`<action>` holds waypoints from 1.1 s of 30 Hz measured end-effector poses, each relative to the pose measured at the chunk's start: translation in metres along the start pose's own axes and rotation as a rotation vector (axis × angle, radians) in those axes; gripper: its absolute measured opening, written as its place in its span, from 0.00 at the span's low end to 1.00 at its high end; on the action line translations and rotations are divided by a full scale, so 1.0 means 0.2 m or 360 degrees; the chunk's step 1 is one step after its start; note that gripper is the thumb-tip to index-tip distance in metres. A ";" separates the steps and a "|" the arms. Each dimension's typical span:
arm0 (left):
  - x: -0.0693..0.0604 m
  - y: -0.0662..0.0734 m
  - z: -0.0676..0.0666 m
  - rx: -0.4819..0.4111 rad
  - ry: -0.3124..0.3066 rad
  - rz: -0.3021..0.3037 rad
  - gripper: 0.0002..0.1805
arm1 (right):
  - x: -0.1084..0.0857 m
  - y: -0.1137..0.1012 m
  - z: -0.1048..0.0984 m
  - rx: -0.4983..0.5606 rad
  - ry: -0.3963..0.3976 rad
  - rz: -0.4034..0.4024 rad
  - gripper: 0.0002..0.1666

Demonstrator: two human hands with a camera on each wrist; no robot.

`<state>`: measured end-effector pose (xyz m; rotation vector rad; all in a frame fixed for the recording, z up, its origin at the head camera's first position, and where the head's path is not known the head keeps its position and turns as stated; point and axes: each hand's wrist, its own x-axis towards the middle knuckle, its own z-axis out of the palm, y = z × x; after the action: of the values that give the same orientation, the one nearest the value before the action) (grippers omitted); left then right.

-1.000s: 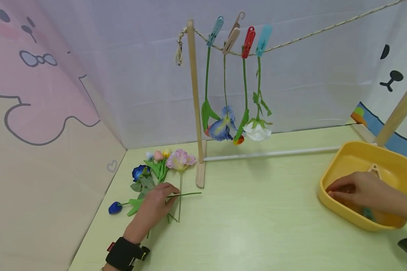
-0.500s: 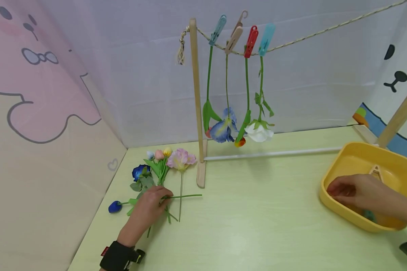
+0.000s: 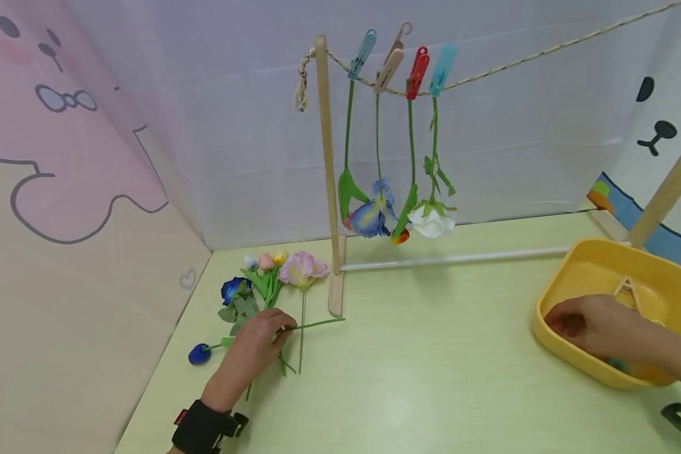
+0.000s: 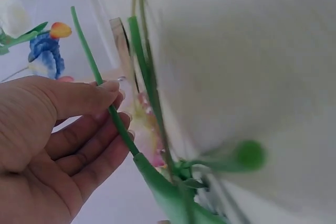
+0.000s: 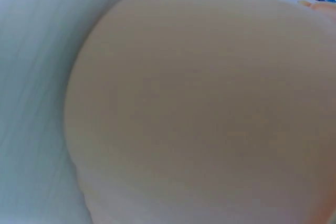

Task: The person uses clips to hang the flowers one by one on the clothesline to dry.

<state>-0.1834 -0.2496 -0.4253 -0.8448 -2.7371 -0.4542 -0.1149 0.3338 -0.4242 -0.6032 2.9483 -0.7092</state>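
My left hand (image 3: 261,340) pinches the green stem of a blue tulip (image 3: 200,354) between thumb and fingers, plain in the left wrist view where the stem (image 4: 122,125) crosses my fingertips. Beside it lie a blue rose (image 3: 235,289), a bunch of small tulips (image 3: 265,261) and a pink-lilac flower (image 3: 302,270). My right hand (image 3: 601,325) reaches into a yellow basin (image 3: 550,340), fingers bent downward near its left wall. Whatever those fingertips touch is hidden. A beige clothespin (image 3: 627,291) lies in the basin. The basin's outer wall (image 5: 199,103) fills most of the right wrist view.
A rope (image 3: 505,64) runs from a wooden post (image 3: 325,145). Several clothespins on it hold flowers head down, among them a blue iris (image 3: 372,214) and a white rose (image 3: 431,222). A white rod (image 3: 454,258) lies low between the posts.
The left hand has drawn the blue tulip slightly to the right, and its stem end now tilts up. The right hand has stayed in the basin with small finger movements.
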 end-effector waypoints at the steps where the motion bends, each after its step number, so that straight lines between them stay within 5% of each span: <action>1: 0.01 0.01 -0.01 0.0004 0.0001 0.0008 0.11 | 0.00 0.00 0.00 -0.0016 0.0016 0.0020 0.12; 12: 0.13 0.14 -0.10 -0.0033 0.0038 0.0091 0.09 | 0.00 -0.04 -0.14 -0.0226 0.0215 0.0306 0.17; 21: 0.23 0.25 -0.16 -0.0075 0.0059 0.0207 0.09 | 0.03 -0.08 -0.22 -0.0390 0.0623 0.0077 0.15; 33: 0.45 0.48 -0.28 -0.0287 0.0121 0.0392 0.08 | 0.17 -0.25 -0.36 -0.0289 0.1060 -0.0132 0.19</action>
<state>-0.1926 -0.1502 -0.3236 -1.1665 -2.5070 -0.6732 -0.1376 0.3115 -0.3362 -0.5949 3.6519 -0.7783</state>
